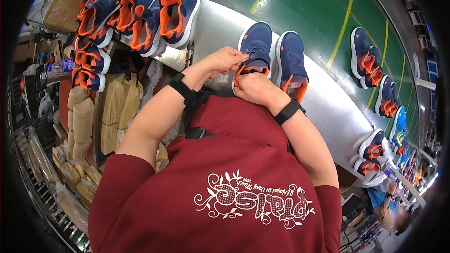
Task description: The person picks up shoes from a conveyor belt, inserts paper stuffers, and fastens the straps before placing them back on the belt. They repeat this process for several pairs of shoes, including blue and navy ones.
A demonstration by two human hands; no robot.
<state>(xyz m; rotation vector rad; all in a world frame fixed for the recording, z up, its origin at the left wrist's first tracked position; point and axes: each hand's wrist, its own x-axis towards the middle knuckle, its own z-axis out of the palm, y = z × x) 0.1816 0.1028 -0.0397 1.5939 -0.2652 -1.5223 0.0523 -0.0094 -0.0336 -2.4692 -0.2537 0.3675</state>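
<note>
A navy sneaker (257,42) with orange lining and a white sole stands on the metal bench (215,26) in front of me, toe pointing away. Thumb and fingers of my left hand (227,61) are pinched together at the left end of its instep strap. My right hand (258,88) is closed over the heel end, gripping the orange collar, and its fingertips are partly hidden. Just right of it stands a matching sneaker (291,61), touched by neither hand.
Several matching sneakers (180,14) crowd the bench's left end, beside a cardboard box (68,0). More shoes (365,58) stand on the green surface (309,9) at right. Brown paper bundles (117,112) sit at left. Another person (386,211) is at lower right.
</note>
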